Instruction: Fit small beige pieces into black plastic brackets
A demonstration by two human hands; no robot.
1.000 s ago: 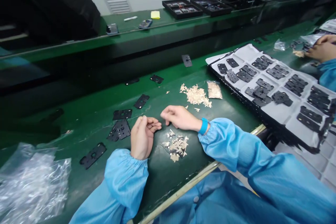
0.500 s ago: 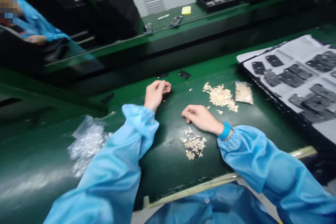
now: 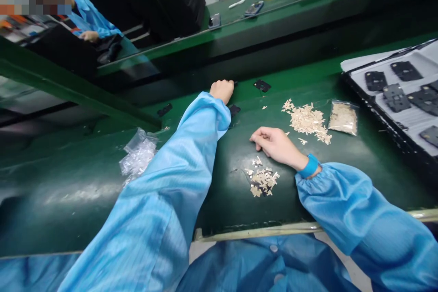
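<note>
My left hand point(image 3: 222, 91) reaches to the back of the green bench, its fingers curled over a small black plate point(image 3: 235, 83) that shows only at one end; the fingertips are hidden. Just below it, another black plate point(image 3: 234, 110) lies partly behind my sleeve. A third black plate point(image 3: 262, 85) rests to the right. My right hand point(image 3: 273, 143) hovers or rests at mid-bench, thumb and fingers closed together; anything between them is too small to make out. In front of it sits a small pile of pale and dark pieces point(image 3: 263, 182). Behind it spreads a larger heap of cream-coloured pieces point(image 3: 308, 118).
A clear bag of cream pieces point(image 3: 343, 117) lies beside the heap. At right stands a lined tray point(image 3: 349, 69) of black plates. Crumpled clear plastic point(image 3: 138, 153) and a dark part point(image 3: 164, 109) lie left. Beyond the raised ledge, a person in blue sleeves point(image 3: 99, 27) works.
My left hand has moved away from me to the black plate at the back, its arm stretched further. My right hand stays nearly in place. The view has shifted left and down.
</note>
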